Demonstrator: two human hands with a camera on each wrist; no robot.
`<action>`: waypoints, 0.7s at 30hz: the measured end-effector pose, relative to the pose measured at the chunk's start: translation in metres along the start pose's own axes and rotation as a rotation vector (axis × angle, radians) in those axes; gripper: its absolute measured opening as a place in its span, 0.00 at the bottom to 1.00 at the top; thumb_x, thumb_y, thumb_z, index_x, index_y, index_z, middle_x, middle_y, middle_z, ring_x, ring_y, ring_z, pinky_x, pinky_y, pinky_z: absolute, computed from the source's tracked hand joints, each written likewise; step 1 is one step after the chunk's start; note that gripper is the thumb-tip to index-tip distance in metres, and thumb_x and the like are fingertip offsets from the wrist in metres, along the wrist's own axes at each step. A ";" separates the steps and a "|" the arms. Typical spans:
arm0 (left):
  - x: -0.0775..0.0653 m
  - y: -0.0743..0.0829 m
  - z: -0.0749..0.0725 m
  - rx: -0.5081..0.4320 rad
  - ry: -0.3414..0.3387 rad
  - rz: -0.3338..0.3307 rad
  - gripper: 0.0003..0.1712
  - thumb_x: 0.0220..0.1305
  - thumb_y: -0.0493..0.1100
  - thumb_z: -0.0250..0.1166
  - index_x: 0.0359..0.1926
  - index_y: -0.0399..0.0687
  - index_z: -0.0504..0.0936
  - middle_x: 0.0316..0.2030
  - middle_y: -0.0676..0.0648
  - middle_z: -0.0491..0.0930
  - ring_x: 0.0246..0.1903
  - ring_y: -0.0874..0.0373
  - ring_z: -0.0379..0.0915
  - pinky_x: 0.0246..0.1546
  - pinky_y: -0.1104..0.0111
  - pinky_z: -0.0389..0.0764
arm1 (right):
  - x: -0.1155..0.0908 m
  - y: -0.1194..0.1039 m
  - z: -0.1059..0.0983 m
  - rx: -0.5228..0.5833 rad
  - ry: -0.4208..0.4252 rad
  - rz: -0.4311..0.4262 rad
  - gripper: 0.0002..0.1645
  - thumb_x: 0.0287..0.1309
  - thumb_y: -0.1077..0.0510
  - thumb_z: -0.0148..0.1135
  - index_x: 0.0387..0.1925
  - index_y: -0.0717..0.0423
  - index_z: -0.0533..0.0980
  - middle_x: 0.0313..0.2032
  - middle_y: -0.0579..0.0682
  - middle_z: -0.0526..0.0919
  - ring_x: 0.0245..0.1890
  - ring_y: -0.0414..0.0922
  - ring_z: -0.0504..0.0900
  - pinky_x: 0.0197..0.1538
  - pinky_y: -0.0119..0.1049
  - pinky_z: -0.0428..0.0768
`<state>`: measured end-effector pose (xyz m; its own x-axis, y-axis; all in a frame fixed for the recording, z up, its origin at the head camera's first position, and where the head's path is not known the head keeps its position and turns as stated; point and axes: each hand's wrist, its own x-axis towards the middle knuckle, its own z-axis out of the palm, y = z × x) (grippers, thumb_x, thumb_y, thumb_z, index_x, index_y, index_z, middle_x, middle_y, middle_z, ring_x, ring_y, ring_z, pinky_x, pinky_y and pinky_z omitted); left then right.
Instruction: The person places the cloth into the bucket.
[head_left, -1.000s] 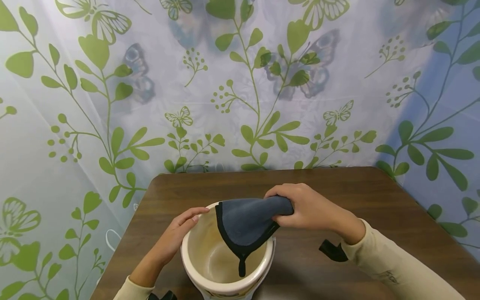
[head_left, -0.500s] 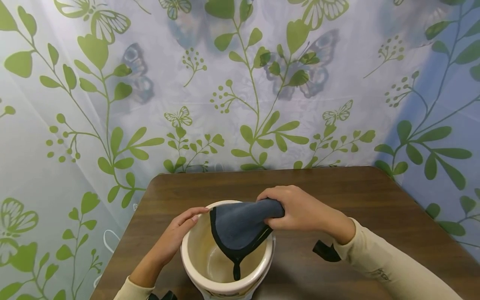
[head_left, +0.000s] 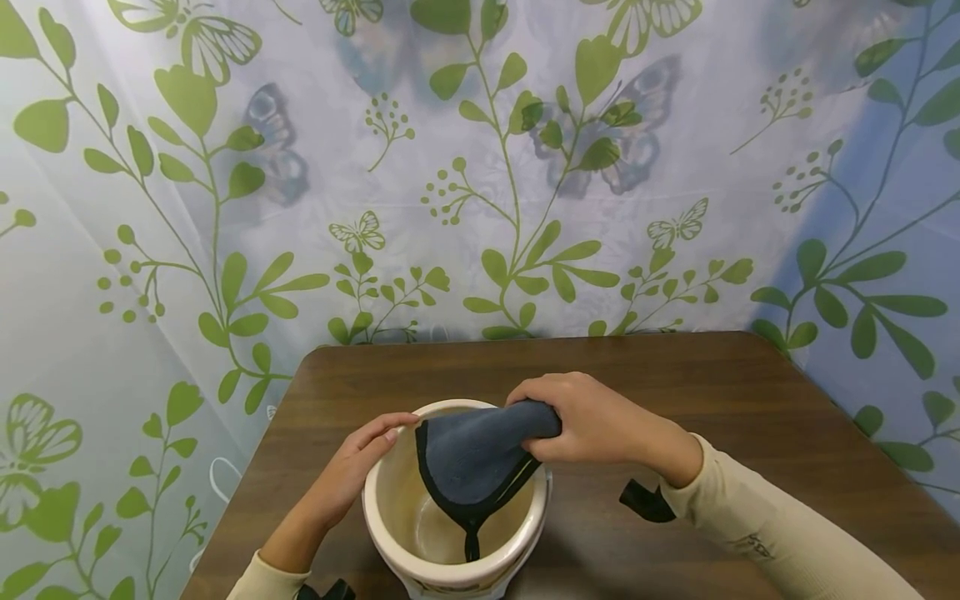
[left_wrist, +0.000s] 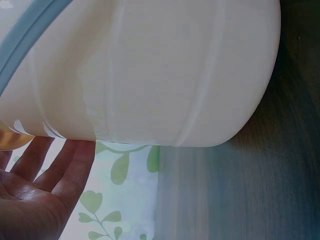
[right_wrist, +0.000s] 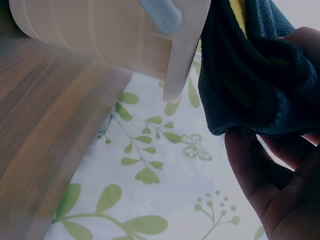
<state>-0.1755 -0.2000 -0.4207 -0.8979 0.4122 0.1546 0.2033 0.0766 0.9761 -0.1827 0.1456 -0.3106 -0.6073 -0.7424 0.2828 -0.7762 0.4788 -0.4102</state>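
A cream bucket [head_left: 386, 533] stands upright on the table, its mouth facing up and its inside partly visible. My left hand [head_left: 358, 457] rests against the bucket's left rim. In the left wrist view that hand's fingers [left_wrist: 72, 172] lie nearly straight against the outer wall. Above the right part of the mouth, my right hand [head_left: 588, 421] grips a bunched grey-blue cleaning cloth [head_left: 472, 458] with black edging. The cloth's free corner and its black loop hang over the opening. The right wrist view shows the thumb and fingers about the folded cloth [right_wrist: 250, 85], with a yellow strip along one edge.
The brown wooden table [head_left: 675, 367] extends behind and to the right of the bucket. A leaf-and-butterfly curtain [head_left: 480, 200] hangs behind it. A white cable [head_left: 221, 479] shows beside the table's left edge. The bucket's handle [left_wrist: 30, 40] lies along its outside.
My right hand has moved left and slightly down with the cloth, bringing it further over the bucket's mouth. The left hand and the bucket have stayed in place.
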 end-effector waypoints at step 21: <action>-0.001 0.001 0.002 0.001 0.006 -0.018 0.23 0.82 0.47 0.48 0.67 0.39 0.72 0.68 0.36 0.65 0.54 0.53 0.76 0.45 0.58 0.84 | 0.013 -0.011 0.008 -0.085 -0.083 0.010 0.23 0.56 0.54 0.72 0.54 0.46 0.80 0.47 0.42 0.83 0.42 0.39 0.78 0.44 0.42 0.77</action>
<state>-0.1739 -0.1988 -0.4198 -0.9038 0.4050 0.1384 0.1877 0.0846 0.9786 -0.1812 0.1269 -0.3092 -0.6019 -0.7718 0.2052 -0.7838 0.5217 -0.3368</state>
